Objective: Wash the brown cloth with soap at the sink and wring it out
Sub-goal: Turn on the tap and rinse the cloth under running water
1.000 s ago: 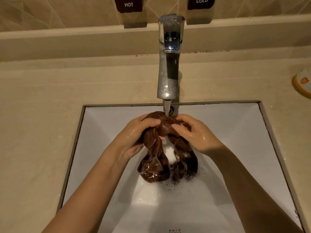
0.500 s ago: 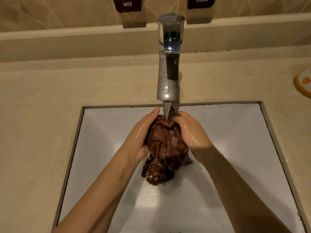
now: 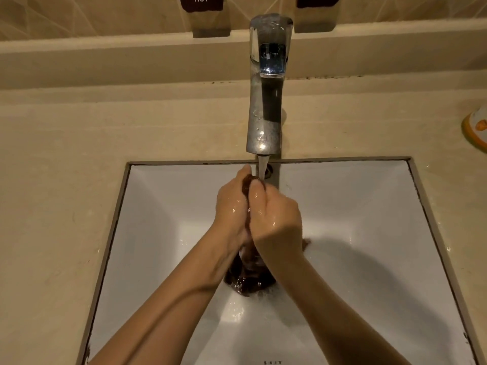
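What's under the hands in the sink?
The lower end of the cloth hangs below the left hand and right hand, over the sink. Its middle is hidden inside their grip; the floor beneath is covered.

At one white sink under one steel tap: two hands, left hand and right hand; one brown cloth; two dark wall plaques, HOT plaque and cropped plaque; one orange-rimmed object at the right edge.

Tap shiny mtl; sink glossy.
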`<state>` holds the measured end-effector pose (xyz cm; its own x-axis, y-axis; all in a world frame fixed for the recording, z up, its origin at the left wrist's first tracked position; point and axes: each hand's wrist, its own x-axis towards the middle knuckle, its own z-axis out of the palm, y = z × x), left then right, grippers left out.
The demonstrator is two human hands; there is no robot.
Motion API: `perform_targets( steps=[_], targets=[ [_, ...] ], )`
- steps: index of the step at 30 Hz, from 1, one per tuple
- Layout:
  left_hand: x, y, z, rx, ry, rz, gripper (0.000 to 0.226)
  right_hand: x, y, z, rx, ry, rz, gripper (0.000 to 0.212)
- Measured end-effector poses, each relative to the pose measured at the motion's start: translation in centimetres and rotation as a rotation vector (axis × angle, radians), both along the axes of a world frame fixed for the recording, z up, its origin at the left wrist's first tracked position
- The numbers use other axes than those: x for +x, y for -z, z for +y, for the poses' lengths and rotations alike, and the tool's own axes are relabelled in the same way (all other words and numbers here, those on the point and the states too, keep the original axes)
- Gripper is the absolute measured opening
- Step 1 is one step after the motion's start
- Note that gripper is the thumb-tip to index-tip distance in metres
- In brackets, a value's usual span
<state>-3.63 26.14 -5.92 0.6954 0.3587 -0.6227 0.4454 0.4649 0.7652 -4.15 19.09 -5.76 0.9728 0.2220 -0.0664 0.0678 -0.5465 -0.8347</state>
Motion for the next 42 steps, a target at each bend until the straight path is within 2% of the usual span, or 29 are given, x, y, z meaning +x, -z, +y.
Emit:
perform_targets(
  steps=[2,4,7,9,12,13,14,17,18,20,23,26,28,31,33,35,38,40,42],
  targets=[
    [-0.4,-0.1,-0.6,-0.008,0.039,0.008,0.027,1.8,1.3,0.0,-0.006,0.159,0.107,0.032],
    [-0.8,-0.4,-0.8,-0.026,0.051,-0.006,0.025,3.2,2.6,-0.2,0.078,0.19,0.276,0.036],
    [-1.1,-1.1,0.0,-0.067,0.058,-0.049,0.026,3.3,3.5,-0.9,0.299,0.068,0.503,0.026],
    [-1.2,-1.9,0.8,-0.163,0.034,-0.059,0.029,2.0,3.3,-2.5,0.414,-0.111,0.624,0.034],
    [-1.2,-2.5,2.4,-0.294,-0.044,-0.039,0.029,0.3,3.7,-4.9,0.329,-0.42,0.57,0.045],
    [-1.3,-2.5,2.8,-0.324,-0.055,-0.036,0.028,0.3,4.1,-5.4,0.26,-0.464,0.533,0.052],
    [-1.5,-2.4,3.3,-0.351,-0.06,-0.039,0.027,0.5,4.3,-5.7,0.178,-0.473,0.493,0.05],
    [-2.6,-1.9,4.6,-0.399,-0.016,-0.05,0.023,2.1,4.5,-7.0,-0.005,-0.393,0.38,0.018],
    [-3.0,-1.8,5.0,-0.385,0.019,-0.052,0.019,2.6,4.4,-7.5,-0.009,-0.385,0.38,0.016],
    [-3.7,-1.8,5.7,-0.333,0.124,-0.048,0.016,3.5,3.8,-8.3,0.063,-0.368,0.414,0.018],
    [-4.4,-1.1,7.1,-0.282,0.323,0.021,0.019,4.6,1.9,-7.8,0.315,-0.247,0.476,0.02],
    [-4.5,0.6,7.7,-0.433,0.518,0.056,0.047,4.8,0.4,-5.8,0.411,-0.191,0.489,0.029],
    [-4.3,1.3,7.6,-0.569,0.643,0.012,0.064,4.4,-0.5,-4.6,0.457,-0.207,0.524,0.03],
    [-3.5,1.5,7.2,-0.664,0.628,-0.052,0.067,3.8,-1.5,-3.7,0.419,-0.213,0.48,0.028],
    [-2.7,0.9,6.5,-0.572,0.517,-0.027,0.057,3.5,-1.8,-4.0,0.302,-0.236,0.371,0.024],
    [-1.6,0.4,5.2,-0.404,0.382,0.038,0.056,2.5,-1.5,-4.1,0.186,-0.277,0.288,0.018],
    [-0.6,-0.4,2.6,-0.225,0.204,0.078,0.051,0.6,-0.7,-2.7,0.076,-0.253,0.188,0.022],
    [-0.5,-0.5,0.9,-0.166,0.154,0.069,0.04,0.6,-0.4,-1.3,0.008,-0.121,0.144,0.027],
    [-0.7,-0.5,-0.2,-0.093,0.166,0.064,0.038,1.8,-0.1,-0.7,0.01,0.097,0.217,0.034]
  ],
)
